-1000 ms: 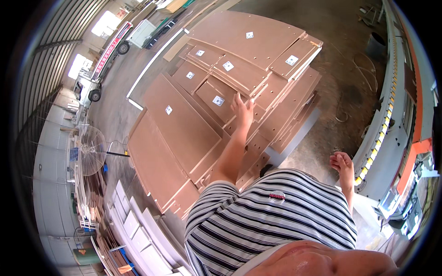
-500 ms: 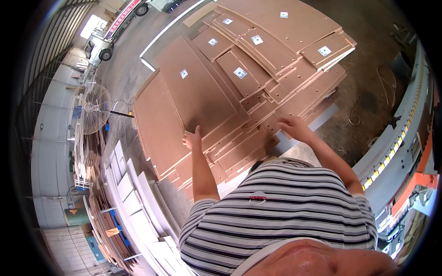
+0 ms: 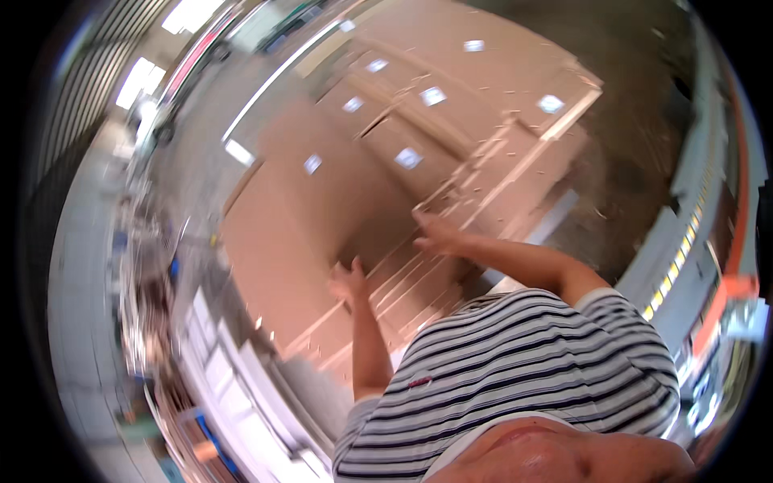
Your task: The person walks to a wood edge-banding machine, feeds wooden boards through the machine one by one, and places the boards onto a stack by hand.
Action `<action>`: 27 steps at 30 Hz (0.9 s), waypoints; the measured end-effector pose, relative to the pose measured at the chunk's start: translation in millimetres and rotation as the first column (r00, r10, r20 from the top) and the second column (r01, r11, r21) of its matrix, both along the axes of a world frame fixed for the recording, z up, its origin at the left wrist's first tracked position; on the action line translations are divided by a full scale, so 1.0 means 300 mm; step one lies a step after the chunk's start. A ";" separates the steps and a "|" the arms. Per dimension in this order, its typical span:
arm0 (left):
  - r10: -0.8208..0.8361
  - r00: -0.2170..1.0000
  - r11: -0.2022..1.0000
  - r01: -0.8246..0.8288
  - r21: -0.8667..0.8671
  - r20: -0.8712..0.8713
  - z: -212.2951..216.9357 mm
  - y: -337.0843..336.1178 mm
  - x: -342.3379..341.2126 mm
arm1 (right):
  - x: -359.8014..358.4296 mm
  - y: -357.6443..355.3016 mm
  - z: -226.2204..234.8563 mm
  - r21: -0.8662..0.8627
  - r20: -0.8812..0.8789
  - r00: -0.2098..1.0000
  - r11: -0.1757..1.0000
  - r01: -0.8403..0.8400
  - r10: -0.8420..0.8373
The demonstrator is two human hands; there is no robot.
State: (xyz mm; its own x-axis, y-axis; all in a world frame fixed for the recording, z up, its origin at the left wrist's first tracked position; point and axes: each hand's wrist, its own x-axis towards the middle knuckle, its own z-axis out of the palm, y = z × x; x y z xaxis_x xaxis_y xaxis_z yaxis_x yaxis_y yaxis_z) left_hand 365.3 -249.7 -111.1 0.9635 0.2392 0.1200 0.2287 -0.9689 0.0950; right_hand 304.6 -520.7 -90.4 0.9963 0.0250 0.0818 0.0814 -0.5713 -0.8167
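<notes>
A large flat brown panel (image 3: 298, 193) with a small white label lies on top of a broad pile of brown boards. My left hand (image 3: 349, 283) is at its near left corner, thumb and fingers around the edge. My right hand (image 3: 437, 234) is at the near right corner, fingers curled at the edge. Motion blur softens both hands, and the undersides of the fingers are hidden. Right beside the panel lies a smaller labelled brown board (image 3: 411, 145).
More labelled brown boards (image 3: 499, 72) spread to the far right of the pile. White panels (image 3: 229, 366) are stacked at my left, near a blurred fan. A long grey machine edge with a yellow-marked strip (image 3: 680, 266) runs along the right. A truck stands at the far left.
My right hand has moved left to the panel's near right corner. My left hand has shifted slightly right along the near edge. The whole view has swung, lowering the pile in the picture.
</notes>
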 end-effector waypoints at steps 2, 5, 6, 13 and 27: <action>-0.057 0.996 0.901 0.078 -0.426 0.063 -0.093 0.113 0.007 | 0.010 0.017 0.015 0.073 -0.243 0.947 0.977 -0.199 0.211; -0.037 0.996 0.997 0.042 -0.058 0.086 -0.238 0.392 0.025 | 0.021 0.146 -0.053 -0.068 -0.164 0.936 0.943 -0.326 0.311; 0.210 0.977 0.975 -0.208 0.072 -0.022 -0.040 0.121 -0.052 | 0.015 0.076 -0.050 0.003 -0.308 0.897 0.943 -0.332 0.317; -0.727 0.668 0.686 0.699 0.201 0.160 0.039 -0.165 -0.116 | -0.315 -0.153 0.205 0.158 0.060 0.989 0.980 0.121 -0.132; -0.830 0.543 0.556 0.790 0.259 0.125 0.087 -0.144 -0.020 | -1.823 -0.840 0.071 0.868 -0.496 -0.306 -0.480 -0.131 -0.813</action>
